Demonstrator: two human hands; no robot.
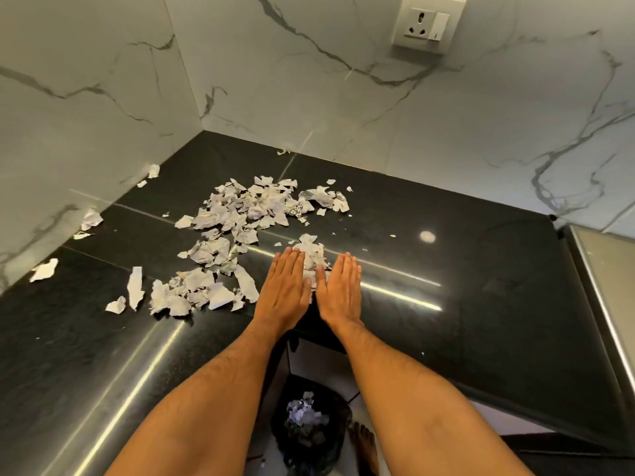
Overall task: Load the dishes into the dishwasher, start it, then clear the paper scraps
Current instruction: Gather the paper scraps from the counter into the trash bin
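Torn white paper scraps (237, 228) lie scattered over the black countertop (481, 269), mostly left of centre. A small heap of scraps (311, 252) sits between my two hands. My left hand (287, 290) lies flat with straight fingers on the left side of that heap. My right hand (340, 290) lies flat the same way on its right side. Both hands touch the heap near the counter's front edge. Below the edge, a black bin (309, 427) on the floor holds several scraps.
Marble walls meet in a corner behind the counter, with a wall socket (426, 25) at the upper right. Loose scraps (91, 219) lie along the left wall. A steel surface (604, 269) borders the counter on the right. A bare foot (366, 444) stands beside the bin.
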